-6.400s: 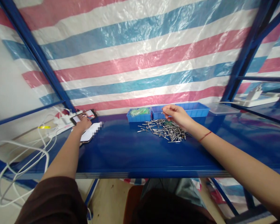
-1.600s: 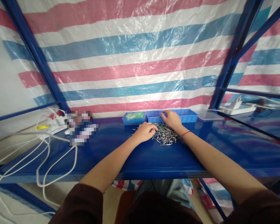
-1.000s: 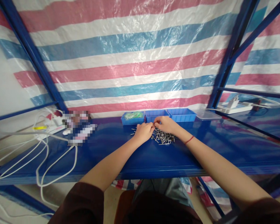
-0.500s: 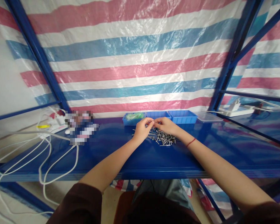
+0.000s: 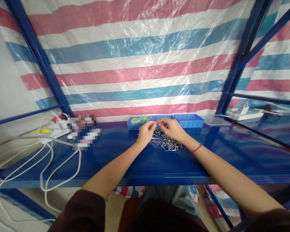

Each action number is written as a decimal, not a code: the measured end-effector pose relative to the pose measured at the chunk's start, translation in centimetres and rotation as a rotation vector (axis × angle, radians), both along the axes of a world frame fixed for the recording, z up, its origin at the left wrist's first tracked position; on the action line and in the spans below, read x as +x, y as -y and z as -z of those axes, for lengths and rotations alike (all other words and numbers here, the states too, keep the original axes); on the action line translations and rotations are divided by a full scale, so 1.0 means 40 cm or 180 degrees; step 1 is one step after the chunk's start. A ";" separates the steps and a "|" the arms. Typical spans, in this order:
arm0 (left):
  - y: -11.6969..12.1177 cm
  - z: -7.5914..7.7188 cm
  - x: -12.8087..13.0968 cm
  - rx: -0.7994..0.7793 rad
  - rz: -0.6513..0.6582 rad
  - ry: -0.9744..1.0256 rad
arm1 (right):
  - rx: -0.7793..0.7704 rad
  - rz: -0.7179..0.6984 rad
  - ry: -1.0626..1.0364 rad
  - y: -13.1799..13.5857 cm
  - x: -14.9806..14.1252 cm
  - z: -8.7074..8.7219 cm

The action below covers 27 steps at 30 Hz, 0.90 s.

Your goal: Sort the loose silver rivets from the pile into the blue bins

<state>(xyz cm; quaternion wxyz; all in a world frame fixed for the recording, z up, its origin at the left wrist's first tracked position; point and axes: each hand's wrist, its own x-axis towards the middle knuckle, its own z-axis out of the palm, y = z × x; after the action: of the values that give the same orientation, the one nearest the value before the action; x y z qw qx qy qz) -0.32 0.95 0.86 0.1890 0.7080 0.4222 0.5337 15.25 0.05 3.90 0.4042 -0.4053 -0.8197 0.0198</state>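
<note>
A heap of small metal pins [image 5: 168, 142] lies on the blue shelf [image 5: 145, 161]. My left hand [image 5: 145, 132] and my right hand [image 5: 172, 128] are raised just above the heap's far left side, fingertips pinched and facing each other. A thin metal pin [image 5: 157, 124] spans between the two pinches. A red string circles my right wrist. Behind the hands stand a small blue tray with green parts [image 5: 137, 121] and two more blue trays [image 5: 189, 120].
A blurred-out phone and papers [image 5: 83, 132] lie at the left, beside a power strip [image 5: 59, 125] with white cables [image 5: 45, 167] hanging over the shelf edge. A clear plastic lid [image 5: 214, 120] sits at the right. A striped tarp hangs behind; blue frame posts stand at both sides.
My left hand came over from the phone to the pin heap. Both hands then rose slightly from the heap and pinched together on a pin.
</note>
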 end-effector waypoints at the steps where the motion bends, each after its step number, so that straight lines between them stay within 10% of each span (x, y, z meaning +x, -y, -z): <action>1: -0.003 0.001 -0.001 -0.0040 0.0039 0.0016 | 0.0066 -0.0009 0.0090 0.003 -0.001 -0.002; 13: -0.012 0.011 -0.003 -0.0073 -0.0049 -0.0576 | 0.0409 0.1305 0.1097 -0.137 0.086 0.013; 27: 0.000 0.025 0.001 0.0098 0.0324 -0.2556 | 0.0301 0.0103 0.0681 -0.019 0.027 -0.017</action>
<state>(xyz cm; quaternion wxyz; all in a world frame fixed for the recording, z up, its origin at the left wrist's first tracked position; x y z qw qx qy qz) -0.28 0.96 -0.14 0.0246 0.8829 0.4188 0.2110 16.35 0.80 4.58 0.3334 -0.3987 -0.8515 -0.0688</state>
